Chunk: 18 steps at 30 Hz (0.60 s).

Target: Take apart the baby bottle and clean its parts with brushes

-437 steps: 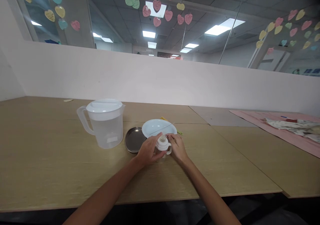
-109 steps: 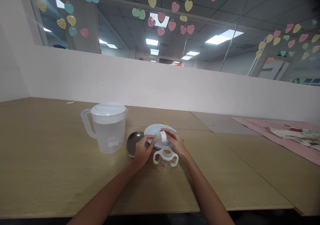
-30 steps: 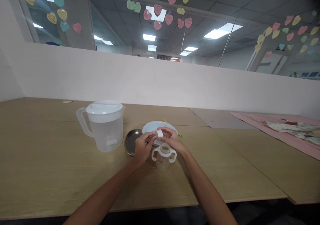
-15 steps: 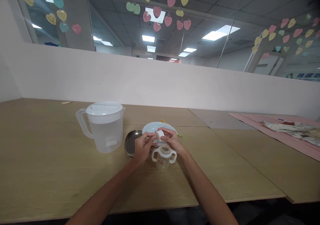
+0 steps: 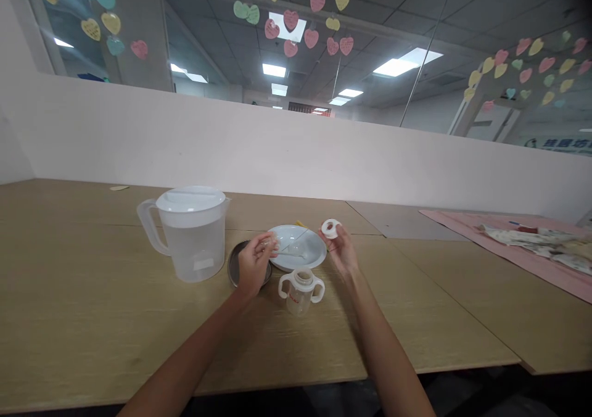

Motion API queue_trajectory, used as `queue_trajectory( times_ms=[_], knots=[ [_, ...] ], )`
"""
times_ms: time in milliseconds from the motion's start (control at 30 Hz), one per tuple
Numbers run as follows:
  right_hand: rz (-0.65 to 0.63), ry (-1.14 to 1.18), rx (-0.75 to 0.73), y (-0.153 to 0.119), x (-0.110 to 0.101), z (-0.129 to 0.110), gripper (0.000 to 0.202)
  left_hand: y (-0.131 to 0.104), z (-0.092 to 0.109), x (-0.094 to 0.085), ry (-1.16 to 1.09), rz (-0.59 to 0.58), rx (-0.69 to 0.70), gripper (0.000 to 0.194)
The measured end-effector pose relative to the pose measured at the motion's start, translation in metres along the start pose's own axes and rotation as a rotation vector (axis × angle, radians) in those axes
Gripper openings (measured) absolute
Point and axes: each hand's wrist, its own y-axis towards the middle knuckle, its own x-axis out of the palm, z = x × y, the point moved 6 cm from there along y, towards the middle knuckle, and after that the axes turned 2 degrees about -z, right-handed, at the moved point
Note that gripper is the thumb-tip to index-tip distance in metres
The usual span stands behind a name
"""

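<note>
I take the two-handled bottle (image 5: 300, 298) as the middle of my dial, with twelve towards the wall. It stands upright and open-mouthed on the bench (image 5: 115, 318), touched by neither hand.

My left hand (image 5: 253, 266), at ten o'clock, has its fingertips closed in a light pinch on a small see-through piece (image 5: 272, 244); fingers hide part of it, so I cannot tell its full shape. My right hand (image 5: 345, 253), at one o'clock, has thumb and fingers closed round the white ring (image 5: 325, 230), its hole showing.

The white bowl (image 5: 319, 253) is at twelve, just beyond the bottle, with slender pale pieces showing at it; I cannot tell whether one joins what I pinch. The metal tray (image 5: 234, 270) lies near ten, partly behind my left hand, and the lidded jug (image 5: 197, 253) is farther out that way.

I judge the step in hand to be handling the ring and the see-through piece separately, one to each grip. From here, I reckon any move calls for a soft left pinch, a steady right hold and care to keep both wrists off the bottle's handles
</note>
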Motion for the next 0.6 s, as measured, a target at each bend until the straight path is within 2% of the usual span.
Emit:
queue_trajectory(
  times_ms=[33,167,300,367,433,500,600],
  knots=[
    [0.005,-0.057,-0.003,-0.001,0.001,0.005,0.034,-0.001,-0.002,0.004,0.094,-0.053,0.049,0.033],
    [-0.122,-0.454,0.033,-0.008,0.015,0.032,0.039,-0.007,-0.011,0.017,0.462,-0.238,0.259,0.024],
    [-0.238,-0.942,-0.160,-0.013,0.026,0.032,0.032,-0.010,-0.022,0.026,0.643,-0.425,0.322,0.028],
    [-0.324,-1.195,-0.227,-0.016,0.031,0.034,0.025,-0.012,-0.025,0.029,0.706,-0.476,0.352,0.032],
    [-0.396,-1.426,-0.251,-0.017,0.034,0.039,0.016,-0.014,-0.027,0.030,0.758,-0.489,0.379,0.034],
    [-0.434,-1.612,-0.256,-0.017,0.033,0.044,0.017,-0.014,-0.026,0.029,0.787,-0.462,0.402,0.035],
    [-0.471,-1.755,-0.235,-0.017,0.031,0.051,0.022,-0.008,-0.013,0.017,0.828,-0.308,0.479,0.032]
  ],
)
